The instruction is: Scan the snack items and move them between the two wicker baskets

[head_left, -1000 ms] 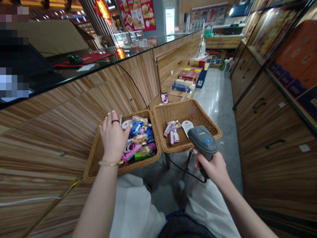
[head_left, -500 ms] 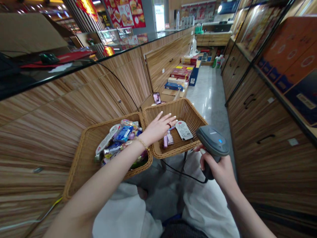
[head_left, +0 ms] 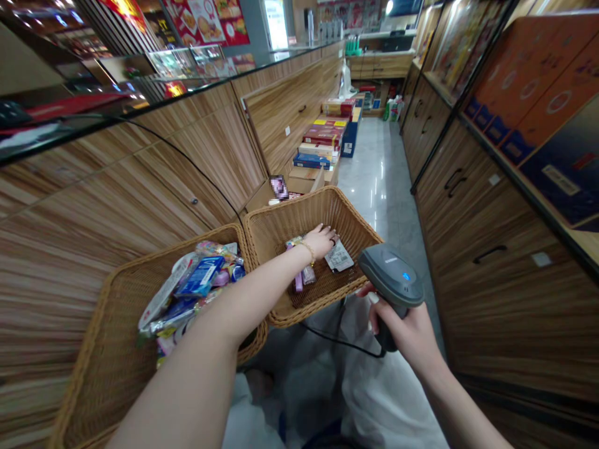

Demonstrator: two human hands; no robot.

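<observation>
My left hand (head_left: 320, 242) reaches down into the right wicker basket (head_left: 281, 321), its fingers stretched out over the top end of a grey-white flat package (head_left: 339, 257) with printed text. Beside that hand, a purple-and-white small packet (head_left: 298, 280) and a clear wrapped item (head_left: 309, 274) rest on the basket's bottom. My right hand (head_left: 407, 327) is wrapped round the handle of a dark grey barcode scanner (head_left: 392, 274), which has a lit blue light on top. My left forearm crosses over the left wicker basket (head_left: 100, 349), hiding part of its heap of small packaged goods (head_left: 201, 277).
A wooden counter (head_left: 196, 156) with a glass-dark top runs along the left. Several stacked boxes (head_left: 322, 134) and a phone-like screen (head_left: 279, 187) are beyond the baskets. Wooden cabinets (head_left: 486, 237) line the right. A black cable (head_left: 337, 340) hangs from the scanner.
My left hand has moved forward and lower into the right basket, from above its left side to the flat package. The view has shifted somewhat; the scanner stays in my right hand.
</observation>
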